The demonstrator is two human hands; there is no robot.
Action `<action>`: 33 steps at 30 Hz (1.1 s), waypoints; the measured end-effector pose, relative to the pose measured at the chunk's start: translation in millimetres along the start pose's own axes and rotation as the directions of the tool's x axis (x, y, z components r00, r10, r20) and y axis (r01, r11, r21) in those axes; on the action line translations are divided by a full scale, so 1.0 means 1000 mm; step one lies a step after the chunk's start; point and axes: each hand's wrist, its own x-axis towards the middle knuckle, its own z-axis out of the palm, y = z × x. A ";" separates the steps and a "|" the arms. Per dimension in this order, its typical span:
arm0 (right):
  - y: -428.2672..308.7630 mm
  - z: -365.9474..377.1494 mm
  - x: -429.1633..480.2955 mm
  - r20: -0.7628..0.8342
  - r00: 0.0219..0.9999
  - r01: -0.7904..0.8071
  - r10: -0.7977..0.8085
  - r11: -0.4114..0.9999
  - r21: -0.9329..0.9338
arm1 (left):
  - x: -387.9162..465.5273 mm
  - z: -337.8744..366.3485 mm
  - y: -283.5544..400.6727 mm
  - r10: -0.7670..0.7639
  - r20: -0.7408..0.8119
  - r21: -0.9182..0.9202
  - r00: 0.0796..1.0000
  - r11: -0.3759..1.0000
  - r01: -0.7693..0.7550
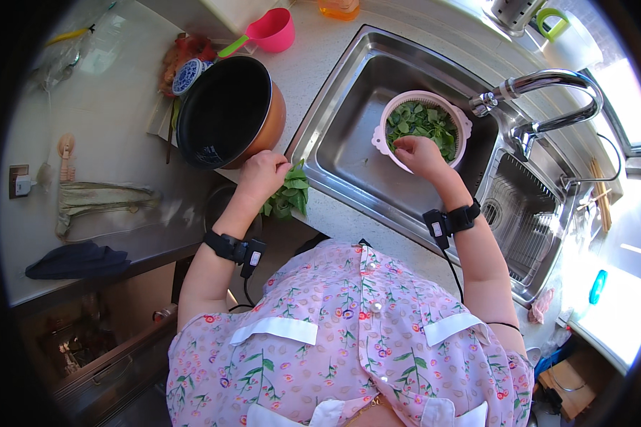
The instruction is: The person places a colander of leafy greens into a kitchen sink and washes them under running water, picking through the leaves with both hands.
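Note:
Green leafy vegetables (290,193) hang from my left hand (264,173), which grips them over the counter's front edge. Right beside that hand, a cooking pot (224,112) with a black inside and copper-orange outside leans on its side rim. My right hand (417,155) reaches over the near rim of a pink basket (415,95) with scalloped handles. Loose green leaves (422,121) lie in the basket, which stands in the large bowl of a steel sink (352,133). The right fingertips are bent together by the leaves; whether they hold one cannot be made out.
A chrome faucet (555,80) arches beside the basket. The smaller sink bowl holds a wire rack (523,224). Behind the pot are a pink measuring scoop (271,31) and a blue-and-white round item (188,76). A cloth (107,200) hangs at left, above an open drawer (112,341).

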 end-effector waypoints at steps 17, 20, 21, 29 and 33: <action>-0.060 0.067 -0.002 0.372 0.920 0.004 -0.126 0.950 0.313 | -0.013 0.017 0.019 -0.081 0.144 -0.419 0.986 0.898 0.135; -0.074 0.081 0.000 0.306 0.948 -0.059 -0.084 0.901 0.430 | -0.008 0.021 0.030 0.035 0.043 -0.493 0.998 0.870 -0.009; -0.079 0.082 -0.001 0.275 0.960 -0.077 -0.056 0.890 0.449 | -0.007 0.024 0.033 0.088 -0.002 -0.507 0.996 0.859 -0.077; -0.081 0.060 -0.006 0.228 0.974 -0.179 0.015 0.670 0.720 | -0.009 0.015 0.047 0.102 0.189 -0.612 0.977 0.790 0.036; -0.071 0.034 -0.003 0.336 0.938 -0.212 -0.081 0.635 0.743 | -0.001 0.010 0.030 -0.067 0.134 -0.773 0.989 0.618 0.147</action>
